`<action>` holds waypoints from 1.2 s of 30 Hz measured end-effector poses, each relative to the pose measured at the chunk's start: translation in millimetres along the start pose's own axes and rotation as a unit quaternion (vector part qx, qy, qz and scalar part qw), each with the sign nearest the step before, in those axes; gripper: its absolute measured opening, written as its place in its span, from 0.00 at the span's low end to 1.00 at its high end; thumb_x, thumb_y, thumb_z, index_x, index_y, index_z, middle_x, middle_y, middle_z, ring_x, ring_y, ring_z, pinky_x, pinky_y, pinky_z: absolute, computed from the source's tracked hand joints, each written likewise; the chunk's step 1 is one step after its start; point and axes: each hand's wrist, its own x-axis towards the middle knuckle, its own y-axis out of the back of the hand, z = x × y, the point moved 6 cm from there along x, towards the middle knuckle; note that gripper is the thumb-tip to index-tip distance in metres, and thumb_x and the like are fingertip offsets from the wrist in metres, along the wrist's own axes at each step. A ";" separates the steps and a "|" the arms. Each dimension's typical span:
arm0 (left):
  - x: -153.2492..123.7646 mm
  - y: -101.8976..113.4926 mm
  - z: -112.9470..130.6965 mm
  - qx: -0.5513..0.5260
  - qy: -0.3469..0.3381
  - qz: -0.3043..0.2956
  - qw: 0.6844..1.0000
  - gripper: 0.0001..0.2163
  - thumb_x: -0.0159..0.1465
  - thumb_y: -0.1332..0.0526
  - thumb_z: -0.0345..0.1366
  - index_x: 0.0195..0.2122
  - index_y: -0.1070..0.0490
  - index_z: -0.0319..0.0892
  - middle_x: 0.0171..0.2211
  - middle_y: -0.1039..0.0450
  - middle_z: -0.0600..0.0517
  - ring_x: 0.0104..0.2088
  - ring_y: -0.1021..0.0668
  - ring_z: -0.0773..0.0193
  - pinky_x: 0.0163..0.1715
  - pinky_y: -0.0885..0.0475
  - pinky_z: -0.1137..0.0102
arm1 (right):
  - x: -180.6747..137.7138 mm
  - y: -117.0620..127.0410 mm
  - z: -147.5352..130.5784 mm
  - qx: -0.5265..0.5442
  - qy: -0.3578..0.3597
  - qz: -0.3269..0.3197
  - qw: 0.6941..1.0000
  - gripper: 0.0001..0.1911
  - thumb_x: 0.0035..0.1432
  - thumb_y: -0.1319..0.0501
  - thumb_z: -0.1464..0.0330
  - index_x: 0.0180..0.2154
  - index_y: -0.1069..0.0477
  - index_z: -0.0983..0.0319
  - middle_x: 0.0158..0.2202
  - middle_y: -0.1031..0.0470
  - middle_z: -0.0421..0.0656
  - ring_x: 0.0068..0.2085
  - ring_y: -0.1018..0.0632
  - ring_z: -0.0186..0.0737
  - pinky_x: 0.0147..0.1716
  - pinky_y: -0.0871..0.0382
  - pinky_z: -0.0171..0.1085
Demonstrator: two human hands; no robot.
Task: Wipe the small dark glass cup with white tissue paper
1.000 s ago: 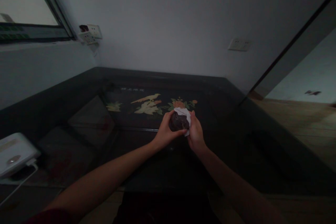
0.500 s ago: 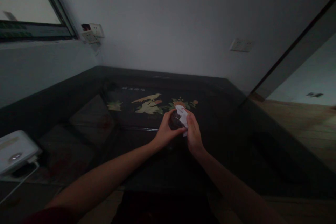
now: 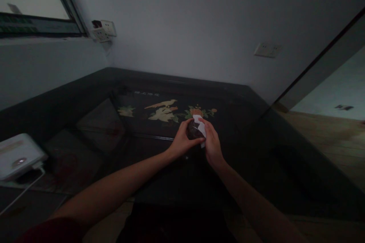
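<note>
While left hand (image 3: pixel 182 139) grasps dark object (image 3: pixel 192 131) — fingers curled — right hand (image 3: pixel 212 143) clasps white tissue (image 3: pixel 201 128) against it.

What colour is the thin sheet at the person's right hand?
The sheet is white, and it shows best in the head view.

The right hand (image 3: pixel 213 145) has shifted its fingers further over the white tissue (image 3: pixel 201 128), now flatter against the dark object (image 3: pixel 193 130).
</note>
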 end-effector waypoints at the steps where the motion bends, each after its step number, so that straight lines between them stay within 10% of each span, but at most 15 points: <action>1: -0.4 0.4 3.0 0.007 -0.009 -0.001 1.000 0.36 0.46 0.28 0.40 0.55 0.41 0.42 0.52 0.36 0.42 0.54 0.31 0.50 0.56 0.37 0.53 | 0.0 0.1 -2.9 0.004 0.004 0.003 1.000 0.18 0.55 0.42 0.55 0.42 0.26 0.58 0.47 0.25 0.43 0.49 0.27 0.43 0.52 0.36 0.44; 12: -7.4 -5.6 16.5 0.012 -0.044 -0.034 0.998 0.36 0.46 0.28 0.45 0.55 0.39 0.43 0.52 0.34 0.44 0.54 0.31 0.49 0.55 0.37 0.53 | 9.3 4.2 -7.5 0.102 -0.080 0.017 0.991 0.22 0.55 0.43 0.51 0.37 0.24 0.62 0.34 0.21 0.44 0.38 0.22 0.44 0.41 0.30 0.44; 25: -3.2 3.7 22.8 -0.015 -0.053 0.010 0.998 0.36 0.48 0.29 0.40 0.57 0.42 0.45 0.55 0.36 0.44 0.56 0.32 0.50 0.58 0.40 0.53 | -12.3 -3.2 -8.7 0.013 0.042 -0.011 0.999 0.21 0.60 0.46 0.56 0.53 0.35 0.54 0.56 0.32 0.43 0.56 0.31 0.43 0.56 0.39 0.47; 36: -9.0 -6.0 36.0 -0.020 -0.067 -0.040 0.997 0.36 0.48 0.28 0.39 0.57 0.42 0.44 0.56 0.38 0.43 0.57 0.34 0.50 0.58 0.39 0.56 | 7.2 1.5 -7.6 0.145 -0.078 0.036 0.986 0.19 0.54 0.41 0.54 0.39 0.26 0.60 0.38 0.21 0.43 0.42 0.22 0.45 0.44 0.28 0.45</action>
